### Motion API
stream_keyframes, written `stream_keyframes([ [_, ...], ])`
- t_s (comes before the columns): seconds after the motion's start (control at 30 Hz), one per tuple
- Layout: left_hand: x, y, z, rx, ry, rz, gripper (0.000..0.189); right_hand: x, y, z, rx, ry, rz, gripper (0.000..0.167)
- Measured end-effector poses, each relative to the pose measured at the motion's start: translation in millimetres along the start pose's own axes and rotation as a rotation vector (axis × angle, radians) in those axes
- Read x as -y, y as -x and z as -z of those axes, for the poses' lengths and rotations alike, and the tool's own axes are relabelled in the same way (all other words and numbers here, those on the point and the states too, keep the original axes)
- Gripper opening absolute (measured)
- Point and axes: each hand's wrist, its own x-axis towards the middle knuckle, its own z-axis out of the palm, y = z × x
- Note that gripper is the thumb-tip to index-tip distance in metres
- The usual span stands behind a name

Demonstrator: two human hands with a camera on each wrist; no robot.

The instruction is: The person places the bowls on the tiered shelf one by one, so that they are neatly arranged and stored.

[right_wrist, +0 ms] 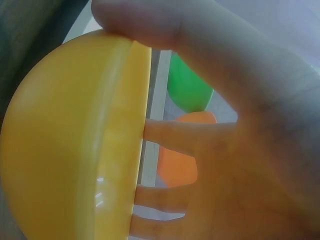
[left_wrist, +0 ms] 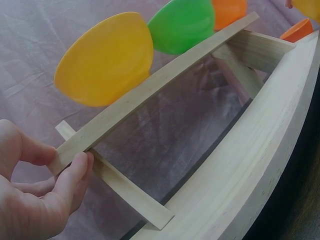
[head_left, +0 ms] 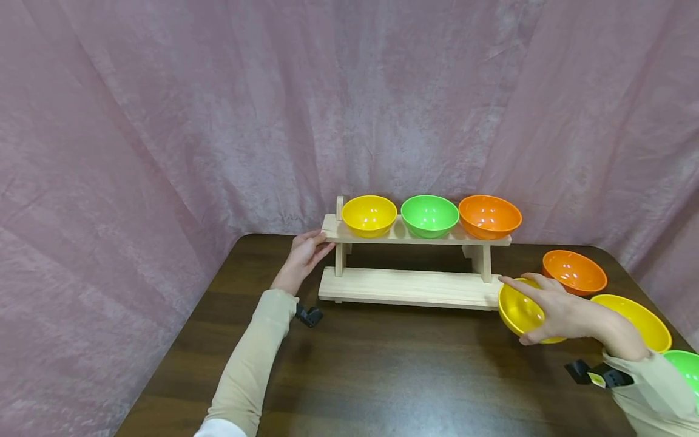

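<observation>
A pale wooden two-tier rack (head_left: 406, 288) stands on the table. On its upper board (left_wrist: 165, 85) sit a yellow bowl (head_left: 369, 216), a green bowl (head_left: 429, 216) and an orange bowl (head_left: 489, 217), left to right. My left hand (head_left: 302, 260) pinches the left end of that board, thumb and fingers on either side of it in the left wrist view. With my right hand (head_left: 565, 308) I grip another yellow bowl (right_wrist: 60, 135) by its rim, fingers spread across its mouth. This bowl is tilted beside the lower board's right end.
On the right side of the table (head_left: 382, 376) are an orange bowl (head_left: 573, 272), a wide yellow bowl (head_left: 644, 321) and a green bowl (head_left: 682, 367), partly behind my right arm. A pink curtain (head_left: 327, 109) hangs behind the rack.
</observation>
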Motion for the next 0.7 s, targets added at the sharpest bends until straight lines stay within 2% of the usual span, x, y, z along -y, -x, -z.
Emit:
stream_keyframes([
  [0.27, -1.0, 0.0, -0.5, 0.000, 0.000, 0.010, 0.045, 2.3, -10.6, 5.8, 0.021, 0.022, 0.000, 0.106],
  [0.7, -0.3, -0.1, 1.7, 0.010, 0.004, 0.014, 0.047, 7.2, -30.4, 11.4, 0.071, -0.007, -0.013, 0.104],
])
